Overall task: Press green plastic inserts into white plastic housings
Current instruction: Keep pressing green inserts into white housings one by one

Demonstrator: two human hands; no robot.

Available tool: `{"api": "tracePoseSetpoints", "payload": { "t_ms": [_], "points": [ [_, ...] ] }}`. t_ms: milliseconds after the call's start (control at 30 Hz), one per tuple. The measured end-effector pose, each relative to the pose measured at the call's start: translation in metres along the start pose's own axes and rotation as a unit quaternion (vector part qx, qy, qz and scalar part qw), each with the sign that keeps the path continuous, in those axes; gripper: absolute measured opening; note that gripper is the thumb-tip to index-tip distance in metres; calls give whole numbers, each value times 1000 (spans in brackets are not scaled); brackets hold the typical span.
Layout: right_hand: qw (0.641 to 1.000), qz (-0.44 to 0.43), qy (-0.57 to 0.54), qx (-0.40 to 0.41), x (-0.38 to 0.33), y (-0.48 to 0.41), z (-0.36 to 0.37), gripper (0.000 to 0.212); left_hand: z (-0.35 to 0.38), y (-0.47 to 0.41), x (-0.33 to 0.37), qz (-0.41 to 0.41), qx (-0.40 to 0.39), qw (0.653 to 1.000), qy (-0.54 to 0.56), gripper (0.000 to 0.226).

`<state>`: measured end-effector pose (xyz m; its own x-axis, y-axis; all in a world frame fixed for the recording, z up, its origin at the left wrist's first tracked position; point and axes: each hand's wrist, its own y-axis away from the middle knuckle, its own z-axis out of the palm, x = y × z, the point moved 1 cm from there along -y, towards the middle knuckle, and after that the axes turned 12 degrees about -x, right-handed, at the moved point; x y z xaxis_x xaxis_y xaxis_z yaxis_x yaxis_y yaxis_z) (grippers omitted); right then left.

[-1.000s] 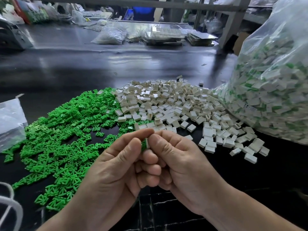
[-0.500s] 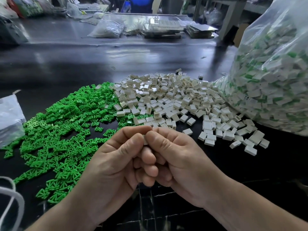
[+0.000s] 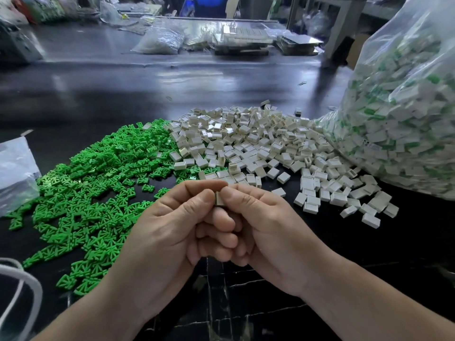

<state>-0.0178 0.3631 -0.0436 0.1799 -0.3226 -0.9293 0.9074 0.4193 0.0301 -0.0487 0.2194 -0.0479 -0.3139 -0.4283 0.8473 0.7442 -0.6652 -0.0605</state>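
Observation:
My left hand (image 3: 172, 227) and my right hand (image 3: 266, 227) meet above the table's near edge, fingers curled together. Between both thumbs and forefingers they pinch one small white housing (image 3: 219, 199); only a sliver of it shows, and no green insert is visible in it. A wide heap of green inserts (image 3: 93, 193) lies on the dark table to the left. A heap of white housings (image 3: 258, 148) lies beyond the hands and to the right.
A big clear bag of assembled white-and-green parts (image 3: 398, 107) stands at the right. A smaller clear bag (image 3: 14, 173) lies at the left edge, a white cord (image 3: 27, 279) at the lower left. More bags and trays (image 3: 241, 40) sit across the far table.
The green piece seen between the fingers a second ago is no longer visible; only the white housing shows between my thumbs. Both hands stay together in the same place.

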Motion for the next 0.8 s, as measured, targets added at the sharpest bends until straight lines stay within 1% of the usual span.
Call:
{"api": "tracePoseSetpoints", "payload": {
  "t_ms": [100, 133, 200, 233, 267, 300, 333, 367, 400, 433, 467, 500, 533, 567, 600, 633, 733, 800],
  "points": [
    [999, 1, 29, 20, 3, -1, -7, 23, -5, 2, 2, -1, 56, 991, -121, 17],
    [1000, -8, 19, 23, 3, -1, -11, 19, -8, 3, 4, 6, 76, 984, -159, 17],
    [997, -49, -54, 12, -4, -1, -21, 9, -15, 5, 11, 31, 118, 964, -235, 16],
    [992, -71, -102, 12, -9, 0, -26, 8, -20, 7, 16, 42, 140, 947, -286, 14],
    [985, -90, -146, 24, -14, 0, -32, 11, -25, 8, 19, 49, 163, 919, -355, 14],
    [978, -102, -173, 49, -19, 0, -38, 12, -29, 10, 21, 49, 182, 877, -443, 13],
    [978, -103, -166, 78, -23, 0, -43, 11, -32, 12, 22, 44, 187, 821, -538, 11],
    [983, -94, -110, 109, -26, 1, -48, 6, -32, 12, 22, 31, 177, 760, -625, 16],
    [987, -73, 6, 141, -26, 3, -50, 2, -30, 12, 20, 13, 155, 702, -695, 26],
    [969, -36, 177, 170, -26, 3, -50, 3, -28, 11, 17, -10, 130, 654, -746, 38],
    [916, 12, 358, 181, -23, 3, -48, 9, -26, 10, 14, -27, 113, 609, -785, 45],
    [839, 63, 515, 165, -18, 1, -47, 24, -25, 9, 10, -32, 103, 570, -815, 48],
    [755, 115, 632, 134, -12, -2, -44, 38, -25, 8, 8, -36, 94, 538, -837, 48],
    [690, 151, 699, 113, -7, -5, -41, 45, -26, 6, 7, -41, 83, 515, -852, 47],
    [662, 161, 725, 104, -4, -8, -37, 45, -26, 5, 6, -47, 75, 502, -860, 44],
    [659, 155, 729, 102, -2, -10, -36, 42, -27, 4, 5, -46, 69, 497, -864, 40],
    [676, 113, 721, 106, 0, -10, -37, 30, -28, 3, 4, -39, 64, 499, -863, 27],
    [679, 97, 719, 109, 1, -9, -36, 25, -29, 3, 4, -35, 65, 506, -860, 23]
  ]
}}
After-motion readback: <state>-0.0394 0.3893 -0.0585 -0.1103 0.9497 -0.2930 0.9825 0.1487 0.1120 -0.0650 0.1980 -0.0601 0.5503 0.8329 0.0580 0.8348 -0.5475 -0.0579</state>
